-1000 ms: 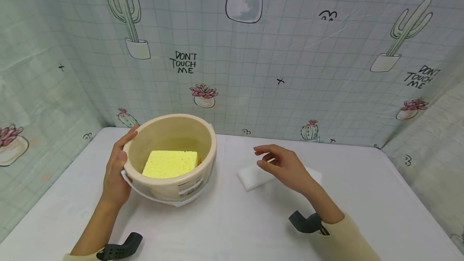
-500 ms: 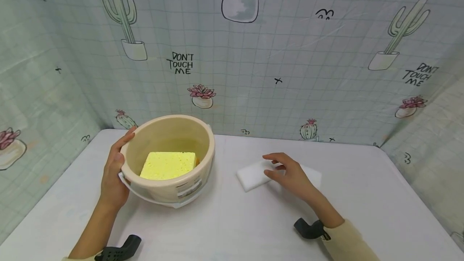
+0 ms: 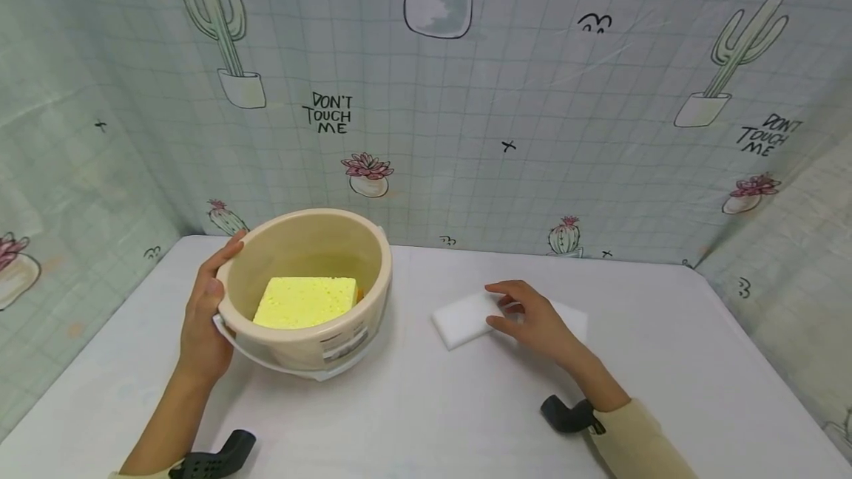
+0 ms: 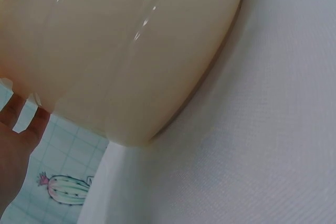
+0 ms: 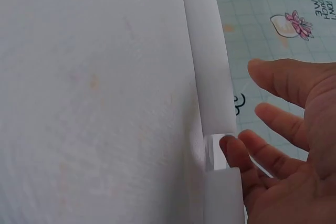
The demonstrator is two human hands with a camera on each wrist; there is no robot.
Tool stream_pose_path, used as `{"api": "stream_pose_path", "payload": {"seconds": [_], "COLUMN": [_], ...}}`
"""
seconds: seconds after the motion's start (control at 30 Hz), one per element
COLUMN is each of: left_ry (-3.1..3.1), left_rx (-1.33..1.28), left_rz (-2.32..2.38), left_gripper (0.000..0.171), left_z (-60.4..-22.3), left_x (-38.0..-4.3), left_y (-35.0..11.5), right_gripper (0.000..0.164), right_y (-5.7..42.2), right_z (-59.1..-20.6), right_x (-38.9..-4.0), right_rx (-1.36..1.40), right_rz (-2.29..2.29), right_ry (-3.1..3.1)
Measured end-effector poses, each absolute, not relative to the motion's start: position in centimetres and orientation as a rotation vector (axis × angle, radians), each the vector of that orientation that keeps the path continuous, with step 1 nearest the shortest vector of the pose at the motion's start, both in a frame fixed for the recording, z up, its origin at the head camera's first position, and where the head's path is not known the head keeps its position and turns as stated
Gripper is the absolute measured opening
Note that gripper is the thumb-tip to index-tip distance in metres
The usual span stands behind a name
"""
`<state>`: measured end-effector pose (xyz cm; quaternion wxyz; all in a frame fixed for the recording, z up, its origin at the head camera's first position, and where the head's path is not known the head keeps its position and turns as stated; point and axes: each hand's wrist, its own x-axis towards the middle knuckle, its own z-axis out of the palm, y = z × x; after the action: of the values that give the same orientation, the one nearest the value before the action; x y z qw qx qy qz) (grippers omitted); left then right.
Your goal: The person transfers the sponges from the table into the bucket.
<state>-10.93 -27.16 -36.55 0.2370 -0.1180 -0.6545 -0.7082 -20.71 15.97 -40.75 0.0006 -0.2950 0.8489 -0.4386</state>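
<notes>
My left hand (image 3: pixel 204 331) rests against the outer left side of a cream bucket (image 3: pixel 302 242), its fingers near the rim. In the left wrist view, straight fingers (image 4: pixel 38 124) touch the bucket's wall just below the rim. A yellow sponge (image 3: pixel 306 301) lies inside the bucket, with a bit of something orange behind it. My right hand (image 3: pixel 532 324) hovers over white foam-like blocks, thumb and fingers apart and loosely bent. One white block (image 3: pixel 461 321) shows left of the hand, another (image 3: pixel 574 320) right of it. Whether a fingertip touches them, I cannot tell.
The bucket's white handle (image 3: pixel 282 368) hangs down at its front. Everything stands on a white-covered table (image 3: pixel 413 420). A cactus-printed curtain (image 3: pixel 439 109) encloses the table at the back and both sides.
My right hand has moved slightly right and lower, over the white blocks, then nearly stopped. My left hand stays at the bucket. The whole view has shifted slightly.
</notes>
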Motion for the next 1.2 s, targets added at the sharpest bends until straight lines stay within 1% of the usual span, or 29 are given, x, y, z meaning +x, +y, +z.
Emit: {"api": "stream_pose_path", "payload": {"seconds": [0.23,0.5,0.67,0.87,1.03,1.2], "left_ry": [-1.77,-1.74,-1.734,-1.749,-1.748,-1.749], "left_rx": [-0.321,-0.453,-0.4,-0.397,-0.395,-0.386], "left_rz": [-1.951,-1.969,-1.991,-1.989,-1.982,-1.981], "left_gripper": [0.051,0.049,0.05,0.051,0.051,0.051], "left_z": [-36.8,-36.8,-36.8,-36.7,-36.6,-36.7], "left_x": [-11.1,-11.1,-11.0,-11.0,-10.9,-11.1], "left_y": [-27.3,-27.5,-27.4,-27.2,-27.2,-27.3], "right_gripper": [0.05,0.057,0.06,0.064,0.066,0.069], "right_y": [16.0,15.6,15.3,14.6,14.3,14.3], "right_z": [-40.3,-39.2,-38.9,-38.1,-39.2,-40.6], "right_x": [-20.7,-20.2,-19.7,-18.8,-19.0,-19.5], "right_rx": [-0.956,-0.89,-0.846,-0.784,-0.737,-0.783], "right_rz": [-1.347,-1.35,-1.337,-1.336,-1.348,-1.354], "right_ry": [2.645,2.548,2.505,2.441,2.362,2.32]}}
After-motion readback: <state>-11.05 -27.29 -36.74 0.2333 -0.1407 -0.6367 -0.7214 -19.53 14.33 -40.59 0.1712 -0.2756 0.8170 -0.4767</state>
